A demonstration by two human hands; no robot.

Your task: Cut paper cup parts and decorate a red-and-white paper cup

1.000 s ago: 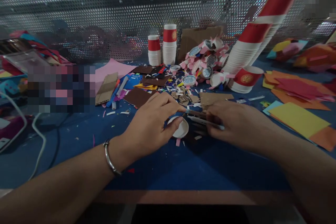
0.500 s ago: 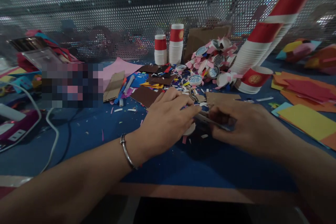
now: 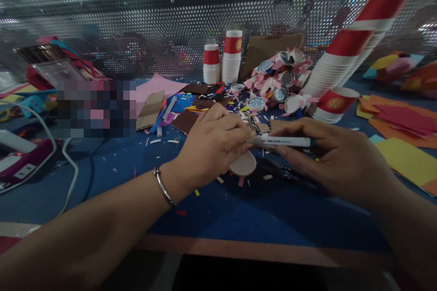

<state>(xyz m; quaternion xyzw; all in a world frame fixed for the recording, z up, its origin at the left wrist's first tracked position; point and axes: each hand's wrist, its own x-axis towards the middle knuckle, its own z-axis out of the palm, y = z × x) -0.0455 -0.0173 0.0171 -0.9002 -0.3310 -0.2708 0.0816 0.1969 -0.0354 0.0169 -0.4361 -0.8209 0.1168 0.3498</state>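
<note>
Nearest, tabletop: its blue surface ran to the front edge.
Silver bracelet: circled the left wrist.
Cup-bottom piece: lay white on the tabletop, its pink tab toward the person; of the two hands, the left was nearer, covering part of it.
Right hand: held the white marker between thumb and fingers, dark end toward the palm.
Left hand: fingers curled inward at the marker's opposite end; whether they gripped it, I could not tell.
Marker's long axis: ran sideways from hand to hand, roughly parallel to the front edge, farther off than the cup-bottom piece.
Pile of cup pieces: sat beyond both hands, pink tabs jutting out.
Paper-cup stacks: stood upright left of the pile.
Perforated screen: rose behind everything.
</note>
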